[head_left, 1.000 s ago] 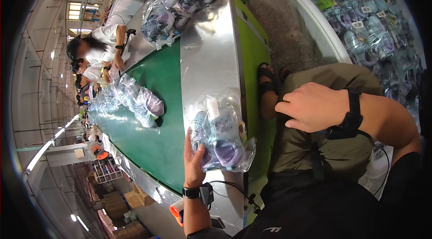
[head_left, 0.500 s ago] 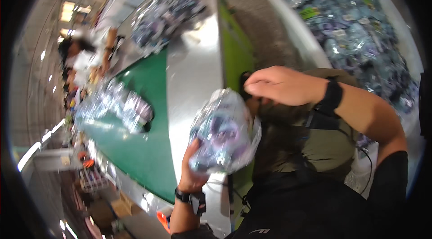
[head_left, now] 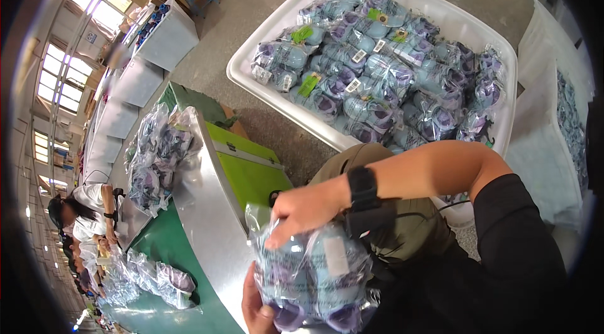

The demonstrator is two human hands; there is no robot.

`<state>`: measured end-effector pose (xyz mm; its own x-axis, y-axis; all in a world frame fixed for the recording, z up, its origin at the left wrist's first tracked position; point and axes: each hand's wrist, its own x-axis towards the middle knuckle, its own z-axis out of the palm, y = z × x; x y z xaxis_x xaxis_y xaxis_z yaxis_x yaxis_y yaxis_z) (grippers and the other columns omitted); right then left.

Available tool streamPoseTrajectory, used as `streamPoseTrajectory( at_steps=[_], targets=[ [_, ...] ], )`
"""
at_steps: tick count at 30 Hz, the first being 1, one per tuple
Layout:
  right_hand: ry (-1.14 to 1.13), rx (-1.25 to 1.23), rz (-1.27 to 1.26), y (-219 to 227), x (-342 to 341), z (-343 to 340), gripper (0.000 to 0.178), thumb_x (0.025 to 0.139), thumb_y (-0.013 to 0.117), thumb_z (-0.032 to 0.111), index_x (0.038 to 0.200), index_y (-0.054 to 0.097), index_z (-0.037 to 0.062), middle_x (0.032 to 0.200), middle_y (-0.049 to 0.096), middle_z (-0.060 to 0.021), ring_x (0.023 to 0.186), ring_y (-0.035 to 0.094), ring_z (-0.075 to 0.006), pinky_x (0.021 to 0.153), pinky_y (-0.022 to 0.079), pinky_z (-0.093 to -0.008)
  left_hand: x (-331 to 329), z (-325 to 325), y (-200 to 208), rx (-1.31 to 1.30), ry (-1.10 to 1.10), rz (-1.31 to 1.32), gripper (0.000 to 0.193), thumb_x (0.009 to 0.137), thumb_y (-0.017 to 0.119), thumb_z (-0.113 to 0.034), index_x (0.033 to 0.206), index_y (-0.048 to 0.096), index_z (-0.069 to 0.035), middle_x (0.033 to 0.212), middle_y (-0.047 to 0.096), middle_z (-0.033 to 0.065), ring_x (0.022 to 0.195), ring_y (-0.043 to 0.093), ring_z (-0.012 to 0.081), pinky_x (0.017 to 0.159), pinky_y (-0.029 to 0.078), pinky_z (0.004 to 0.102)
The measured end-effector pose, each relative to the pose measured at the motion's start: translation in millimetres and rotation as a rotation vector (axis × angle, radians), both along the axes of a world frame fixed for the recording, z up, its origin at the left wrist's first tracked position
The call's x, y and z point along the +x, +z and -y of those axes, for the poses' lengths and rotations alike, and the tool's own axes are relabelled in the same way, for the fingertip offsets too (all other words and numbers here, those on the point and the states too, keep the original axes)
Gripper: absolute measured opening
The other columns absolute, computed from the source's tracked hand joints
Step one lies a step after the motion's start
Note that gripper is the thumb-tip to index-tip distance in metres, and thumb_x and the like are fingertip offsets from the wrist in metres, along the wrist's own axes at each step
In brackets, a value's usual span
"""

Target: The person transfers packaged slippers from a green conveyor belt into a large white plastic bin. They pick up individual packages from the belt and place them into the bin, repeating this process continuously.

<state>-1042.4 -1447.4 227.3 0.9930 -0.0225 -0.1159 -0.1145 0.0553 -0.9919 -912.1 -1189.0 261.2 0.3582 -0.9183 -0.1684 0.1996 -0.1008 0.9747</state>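
Observation:
Close to my body is a clear plastic bag holding a pair of light-blue and purple shoes (head_left: 333,265), a pale blank-looking label on one side. My left hand (head_left: 257,309) grips the bag's left edge, thumb in front. My right hand (head_left: 308,211) reaches over the top with fingers curled on the bag's upper film; its fingertips are slightly blurred. Printed film partly veils the shoes, and their purple openings face the lower edge of the view.
A large white tub (head_left: 251,60) full of bagged shoes stands ahead. Left are a metal-edged table (head_left: 207,208), a green belt (head_left: 163,243) carrying bagged shoes, and a bagged pile (head_left: 157,158). A co-worker (head_left: 94,208) stands across the belt. A white sack (head_left: 541,107) is at right.
My view has swung right toward the tub. The bagged shoes have come lower and nearer my body, and my right hand, earlier apart from the bag, now rests on its top.

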Motion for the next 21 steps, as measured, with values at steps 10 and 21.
streamPoseTrajectory(
  at_steps=[10, 21],
  targets=[
    [-1.119, 0.379, 0.246, -7, -99, 170, 0.038, 0.098, 0.067, 0.039, 0.112, 0.067, 0.0044, 0.096, 0.071, -0.0052, 0.078, 0.07, -0.0145, 0.072, 0.059, -0.0306, 67, -60, -28, 0.168, 0.246, 0.04, 0.047, 0.103, 0.059, -0.016, 0.144, 0.049, 0.003, 0.129, 0.064, 0.0169, 0.115, 0.063, 0.0287, 0.098, 0.05, 0.0408],
    [-0.991, 0.082, -0.259, -83, -118, 182, 0.035, 0.098, 0.066, 0.035, 0.115, 0.064, 0.0038, 0.102, 0.069, -0.0077, 0.091, 0.068, -0.0153, 0.071, 0.057, -0.0317, 103, -96, -44, 0.321, 0.351, 0.112, 0.043, 0.102, 0.06, -0.014, 0.141, 0.051, 0.002, 0.126, 0.065, 0.0152, 0.111, 0.065, 0.0268, 0.094, 0.053, 0.041]
  ],
)
